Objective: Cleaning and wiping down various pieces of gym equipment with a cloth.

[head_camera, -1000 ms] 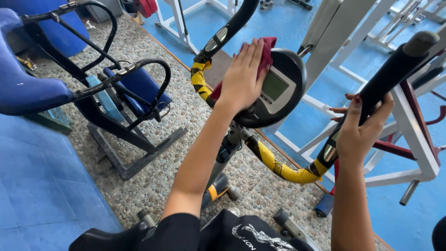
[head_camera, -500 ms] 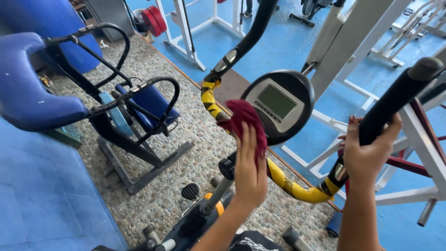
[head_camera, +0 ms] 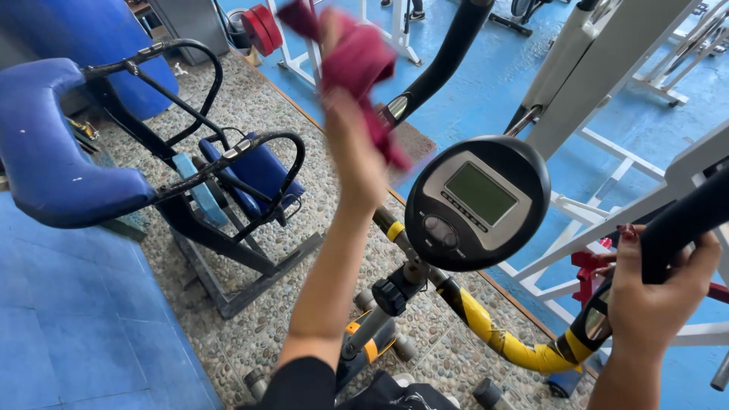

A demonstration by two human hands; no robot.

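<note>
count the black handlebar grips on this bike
2. The left grip rises at top centre, behind the red cloth in the left hand. The right grip is at the right edge, held by the right hand.

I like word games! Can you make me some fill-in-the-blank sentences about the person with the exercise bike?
1. The left hand holds a cloth whose colour is ____.
2. The right hand grips the bike's black ____.
3. The round console has a grey-green ____ in its middle.
4. The tape on the bar under the console is ____.

Missing words: red; handlebar; screen; yellow
</note>
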